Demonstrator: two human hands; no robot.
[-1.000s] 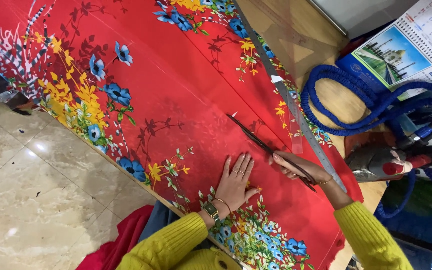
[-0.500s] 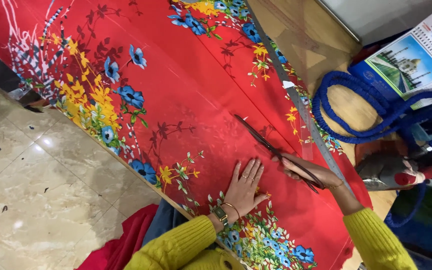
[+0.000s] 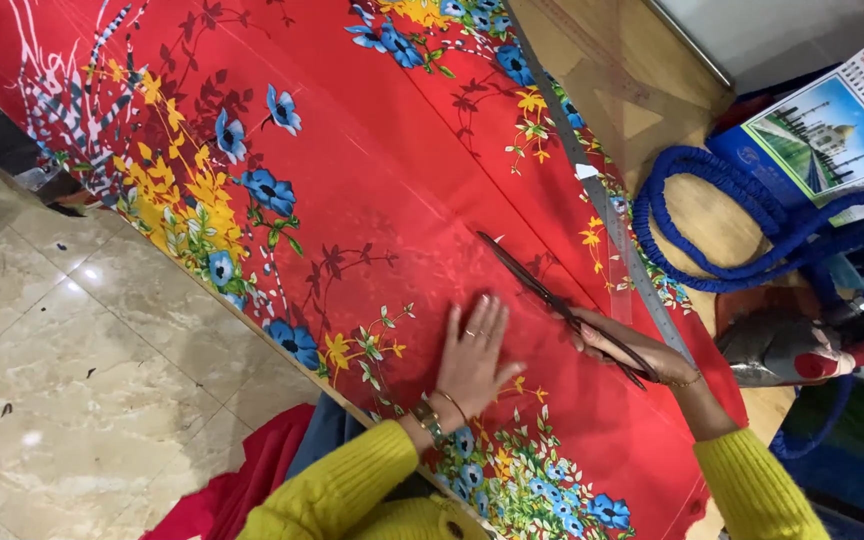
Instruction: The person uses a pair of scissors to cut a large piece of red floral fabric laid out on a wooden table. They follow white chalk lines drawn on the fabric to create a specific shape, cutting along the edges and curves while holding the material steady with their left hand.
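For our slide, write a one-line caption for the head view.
Left hand flat on red floral fabric while right hand works scissors through it.

We have a single head view, looking steeply down and tilted, close over the red floral fabric on the table. The floor fills the lower left and yellow sleeves enter from the bottom edge. The right edge looks cluttered, possibly shelving.
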